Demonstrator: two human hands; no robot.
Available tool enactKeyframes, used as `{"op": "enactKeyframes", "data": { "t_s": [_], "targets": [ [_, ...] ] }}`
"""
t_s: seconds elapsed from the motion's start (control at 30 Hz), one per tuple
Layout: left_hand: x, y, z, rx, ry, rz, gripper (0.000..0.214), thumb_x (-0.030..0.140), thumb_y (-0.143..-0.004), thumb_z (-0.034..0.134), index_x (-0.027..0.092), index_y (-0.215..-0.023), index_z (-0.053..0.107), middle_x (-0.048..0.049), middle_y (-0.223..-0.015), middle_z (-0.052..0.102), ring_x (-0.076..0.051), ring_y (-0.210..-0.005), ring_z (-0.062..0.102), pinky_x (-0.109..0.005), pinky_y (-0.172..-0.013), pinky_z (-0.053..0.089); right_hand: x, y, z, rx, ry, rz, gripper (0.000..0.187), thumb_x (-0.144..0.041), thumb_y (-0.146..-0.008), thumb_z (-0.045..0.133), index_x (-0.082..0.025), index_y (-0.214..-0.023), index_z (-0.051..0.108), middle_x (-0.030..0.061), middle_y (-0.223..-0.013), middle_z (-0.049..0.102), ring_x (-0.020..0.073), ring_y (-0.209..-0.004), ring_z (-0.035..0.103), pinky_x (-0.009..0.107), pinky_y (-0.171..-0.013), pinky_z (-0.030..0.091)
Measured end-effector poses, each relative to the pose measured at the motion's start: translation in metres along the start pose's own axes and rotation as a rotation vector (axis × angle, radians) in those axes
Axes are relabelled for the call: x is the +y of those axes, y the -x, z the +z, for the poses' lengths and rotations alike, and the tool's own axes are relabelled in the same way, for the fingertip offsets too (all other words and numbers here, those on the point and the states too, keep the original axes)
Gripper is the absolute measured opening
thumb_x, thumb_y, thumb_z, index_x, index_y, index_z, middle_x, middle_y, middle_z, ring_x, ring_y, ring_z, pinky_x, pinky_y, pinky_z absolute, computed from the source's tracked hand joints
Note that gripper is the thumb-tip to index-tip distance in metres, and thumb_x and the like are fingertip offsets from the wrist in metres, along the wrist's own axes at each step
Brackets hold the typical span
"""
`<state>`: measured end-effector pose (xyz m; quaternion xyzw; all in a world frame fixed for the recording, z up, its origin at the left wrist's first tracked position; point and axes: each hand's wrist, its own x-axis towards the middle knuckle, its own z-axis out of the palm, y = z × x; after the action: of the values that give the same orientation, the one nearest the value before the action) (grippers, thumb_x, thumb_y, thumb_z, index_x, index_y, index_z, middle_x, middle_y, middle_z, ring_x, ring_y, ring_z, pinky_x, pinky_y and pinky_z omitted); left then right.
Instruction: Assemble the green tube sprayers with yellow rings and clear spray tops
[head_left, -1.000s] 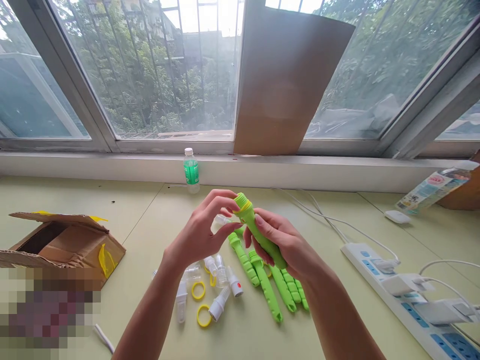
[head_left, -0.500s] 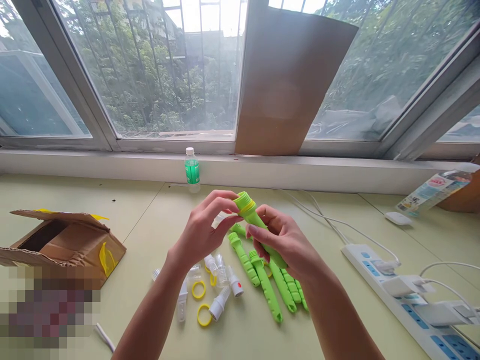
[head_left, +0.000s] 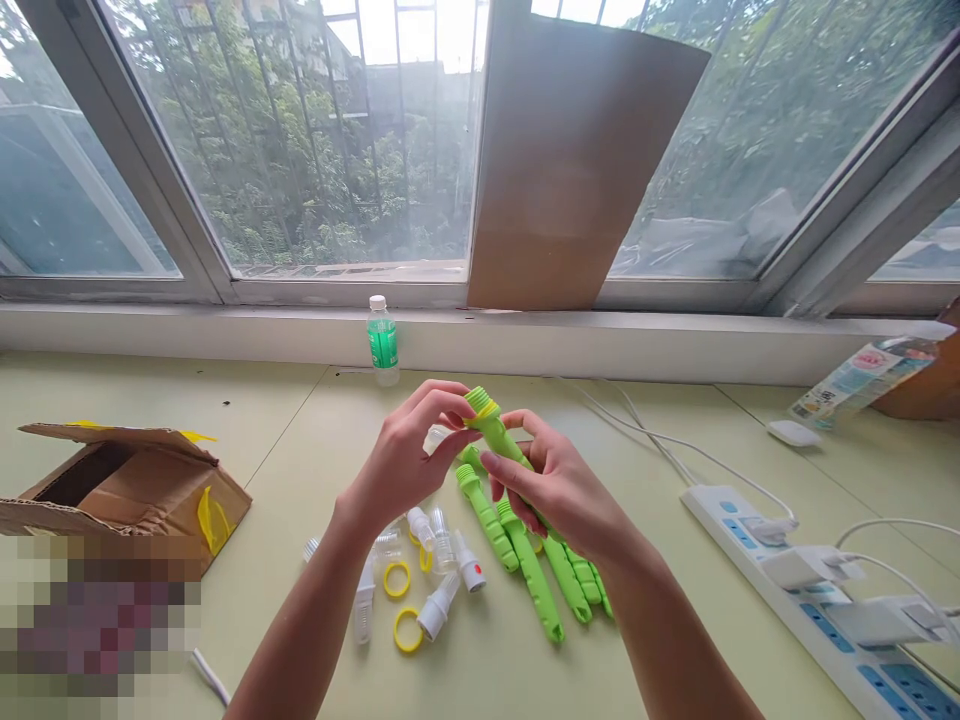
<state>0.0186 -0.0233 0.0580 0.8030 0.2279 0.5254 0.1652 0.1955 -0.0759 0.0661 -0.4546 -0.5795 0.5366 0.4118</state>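
Observation:
My right hand [head_left: 559, 490] is wrapped round a light green ribbed plastic handle [head_left: 491, 425], held tilted with its threaded end up. A yellow ring sits at that threaded end. My left hand [head_left: 401, 460] pinches the threaded end with thumb and fingertips, and a small clear part shows behind its fingers. Under my hands, several more green handles [head_left: 525, 565] lie side by side on the table. To their left lie several clear and white caps [head_left: 439, 605] and yellow rings [head_left: 397, 580].
An open cardboard box [head_left: 127, 485] sits at the left. A small green-labelled bottle [head_left: 383, 342] stands by the window sill. A white power strip [head_left: 810, 590] with plugs and cables runs along the right. A cardboard sheet [head_left: 577, 160] leans against the window.
My right hand has shifted its grip and slid lower on the green handle, which has tilted slightly left. My left fingers stay pinched at the threaded end.

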Motion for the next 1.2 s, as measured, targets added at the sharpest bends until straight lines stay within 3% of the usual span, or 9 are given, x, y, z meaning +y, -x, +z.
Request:
{"op": "enactKeyframes", "data": {
  "t_s": [0.17, 0.37, 0.53, 0.73, 0.9, 1.0, 1.2],
  "targets": [
    [0.0, 0.0, 0.001, 0.057, -0.025, 0.03, 0.011, 0.016, -0.085, 0.064, 0.019, -0.093, 0.057, -0.0041, -0.1, 0.063, -0.011, -0.079, 0.064, -0.029, -0.073, 0.061, -0.001, 0.0, -0.001, -0.009, -0.024, -0.042, 0.029, -0.046, -0.087, 0.061, -0.022, -0.098, 0.05, -0.0021, -0.068, 0.061, 0.0077, -0.038, 0.046, 0.018, -0.032, 0.033],
    [0.0, 0.0, -0.003, -0.01, -0.002, 0.032, 0.017, 0.013, -0.088, 0.059, 0.02, -0.103, 0.058, -0.0059, -0.108, 0.061, -0.011, -0.083, 0.064, -0.03, -0.075, 0.061, -0.001, -0.003, -0.003, 0.007, 0.007, -0.115, 0.028, -0.046, -0.09, 0.057, -0.019, -0.096, 0.058, 0.0022, -0.08, 0.06, 0.0104, -0.053, 0.054, 0.022, -0.045, 0.043],
    [-0.001, -0.001, -0.001, 0.025, -0.009, 0.009, 0.009, 0.017, -0.087, 0.061, 0.018, -0.095, 0.058, -0.0045, -0.101, 0.063, -0.01, -0.079, 0.064, -0.029, -0.074, 0.061, -0.007, -0.002, -0.001, -0.013, 0.02, -0.081, 0.036, -0.052, -0.093, 0.047, -0.018, -0.085, 0.056, 0.0019, -0.075, 0.059, 0.0078, -0.045, 0.046, 0.022, -0.039, 0.035],
    [0.0, -0.001, -0.002, 0.016, 0.02, 0.015, 0.013, 0.016, -0.084, 0.065, 0.018, -0.095, 0.058, -0.005, -0.102, 0.062, -0.011, -0.081, 0.064, -0.029, -0.075, 0.061, -0.007, 0.001, -0.002, -0.016, -0.028, 0.001, 0.038, -0.049, -0.084, 0.063, -0.022, -0.105, 0.046, -0.0012, -0.07, 0.064, 0.0071, -0.037, 0.045, 0.019, -0.033, 0.033],
    [0.002, 0.0, -0.007, -0.069, 0.057, -0.022, 0.015, 0.017, -0.086, 0.062, 0.019, -0.1, 0.059, -0.0069, -0.108, 0.061, -0.014, -0.09, 0.065, -0.031, -0.077, 0.062, -0.007, 0.001, -0.004, 0.005, -0.05, -0.023, 0.037, -0.048, -0.082, 0.065, -0.021, -0.1, 0.049, 0.0006, -0.072, 0.065, 0.0091, -0.038, 0.051, 0.019, -0.031, 0.036],
    [0.002, 0.0, -0.009, -0.086, 0.077, -0.036, 0.018, 0.016, -0.086, 0.062, 0.02, -0.103, 0.058, -0.0071, -0.108, 0.062, -0.015, -0.093, 0.065, -0.032, -0.079, 0.062, -0.011, 0.001, -0.004, 0.001, -0.075, -0.015, 0.036, -0.048, -0.082, 0.066, -0.02, -0.1, 0.052, 0.0015, -0.074, 0.065, 0.0106, -0.043, 0.054, 0.019, -0.034, 0.037],
    [0.002, -0.001, -0.005, -0.009, 0.044, 0.021, 0.011, 0.014, -0.086, 0.062, 0.019, -0.096, 0.059, -0.0056, -0.103, 0.064, -0.015, -0.092, 0.066, -0.032, -0.079, 0.061, -0.009, -0.001, -0.008, -0.028, -0.065, -0.078, 0.035, -0.048, -0.087, 0.06, -0.019, -0.106, 0.059, 0.0034, -0.08, 0.065, 0.0111, -0.052, 0.056, 0.024, -0.049, 0.045]
  ]
}}
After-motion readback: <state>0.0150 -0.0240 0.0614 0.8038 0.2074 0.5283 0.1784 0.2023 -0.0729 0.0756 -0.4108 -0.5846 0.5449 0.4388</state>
